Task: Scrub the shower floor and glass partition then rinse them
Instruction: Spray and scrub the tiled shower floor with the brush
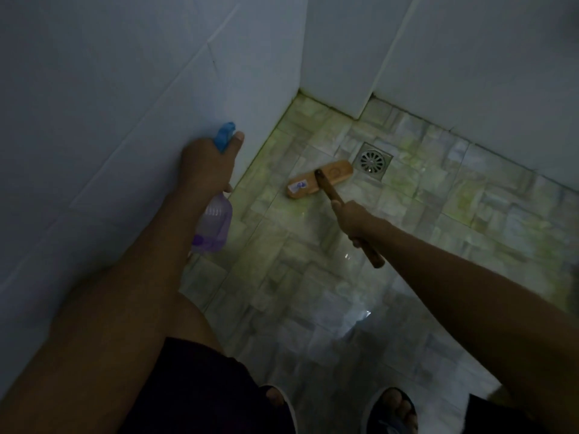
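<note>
- A person stood in a dim tiled shower stall, the right hand (352, 222) wrapped around the wooden handle (349, 219) of a scrubbing brush, whose head (319, 180) lay flat on the shower floor (313, 277) just beside the metal drain (372, 159), toward the far corner.
- The right fingers were curled tight around the handle partway along its length, with the butt end projecting below the fist.
- The left hand (208, 164) gripped a clear purple spray bottle (213, 228) by its neck, held near the white tiled wall (109, 120) on the left; the blue nozzle (225, 135) pointed up and away, and one finger lay extended alongside it. Whether a finger rested on the trigger could not be told.
- Greenish staining showed along the grout and at the far left edge where floor met wall, so the scrubbing appeared to be at an early stage.
- To do this step well, the brush head would likely need firm downward pressure and short overlapping strokes, worked along the stained grout lines and into the corner.
- The wet floor reflected light near the sandalled feet (393, 408), so footing looked like a risk.
- No glass partition could be seen from this angle.
</note>
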The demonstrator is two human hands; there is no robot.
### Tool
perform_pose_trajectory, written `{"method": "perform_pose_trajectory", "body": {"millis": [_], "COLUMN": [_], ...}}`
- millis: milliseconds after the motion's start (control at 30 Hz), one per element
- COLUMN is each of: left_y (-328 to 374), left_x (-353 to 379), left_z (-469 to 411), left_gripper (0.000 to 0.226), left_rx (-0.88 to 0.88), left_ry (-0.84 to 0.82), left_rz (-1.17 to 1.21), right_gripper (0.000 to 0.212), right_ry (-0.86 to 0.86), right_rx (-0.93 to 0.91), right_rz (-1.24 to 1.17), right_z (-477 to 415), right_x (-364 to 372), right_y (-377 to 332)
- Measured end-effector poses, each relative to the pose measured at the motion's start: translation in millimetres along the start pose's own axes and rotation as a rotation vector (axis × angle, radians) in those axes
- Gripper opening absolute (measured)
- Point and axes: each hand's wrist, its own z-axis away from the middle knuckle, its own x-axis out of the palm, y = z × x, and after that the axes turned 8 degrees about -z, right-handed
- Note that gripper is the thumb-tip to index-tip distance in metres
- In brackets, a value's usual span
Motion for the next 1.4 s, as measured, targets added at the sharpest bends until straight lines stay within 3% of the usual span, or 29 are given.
{"method": "perform_pose_trajectory", "body": {"millis": [267,400,567,767,967,1133,1233,1400], "left_y": [-32.7,-62.0,-82.4,-108.9,-132.5,-120.8,-114.5,-118.0], "left_x": [-20.0,-32.4,-50.4,-62.3,-73.7,-69.1,-71.6,-77.6], "left_z": [46.1,77.0,108.2,142.7,178.8,192.9,190.2,182.7], "left_gripper": [0.065,0.067,0.073,0.069,0.072,0.069,0.073,0.078], "left_rx": [-0.065,-0.153,-0.2,-0.262,-0.297,-0.202,-0.195,-0.213], "left_ry": [-0.042,0.001,0.047,0.074,0.161,0.114,0.12,0.116], "left_rz": [-0.028,-0.018,-0.025,0.083,0.131,0.067,0.047,0.049], "right_gripper": [0.053,0.051,0.061,0.06,0.056,0.056,0.051,0.054], "right_ry": [-0.012,-0.134,-0.261,-0.229,-0.223,-0.376,-0.431,-0.313], "right_rx": [-0.022,-0.146,-0.236,-0.16,-0.281,-0.379,-0.353,-0.235], "right_rz": [-0.031,0.076,0.331,0.394,0.392,0.534,0.612,0.654], "right_z": [-6.5,8.8,43.9,39.6,46.8,85.4,97.7,90.0], "right_x": [24.8,69.6,96.0,65.9,125.4,172.6,154.2,98.2], "right_y": [-51.4,-67.7,-27.5,-21.9,-63.7,-26.8,6.2,24.3]}}
